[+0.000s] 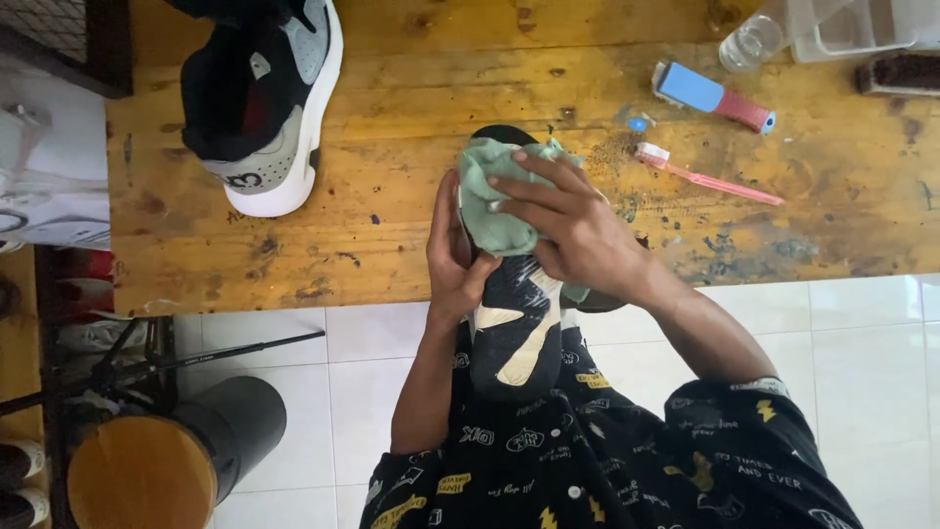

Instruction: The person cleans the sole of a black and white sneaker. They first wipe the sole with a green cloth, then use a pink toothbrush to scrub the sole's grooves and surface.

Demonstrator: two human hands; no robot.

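My left hand [452, 257] wraps the side of the dark shoe [516, 318], fingers curled shut round its edge, wrist bent up from below. The shoe hangs between my chest and the counter [411, 225], its toe end over the counter's near edge, its sole facing up at me. I judge it light but stiff in the sole and soft in the upper, so a grip along the midsole rim holds best; the patterned sole looks grippy, not slick. The green cloth [494, 196] lies over the shoe's far end, limp and easily bunched. My right hand [568, 220] presses flat on it, fingers spread and half closed, pinning cloth to shoe, forearm coming in from the right. Right of the shoe lie a pink toothbrush [707, 176] and a blue-and-red brush [710, 96]; up and left of it rests the other shoe [264, 98].
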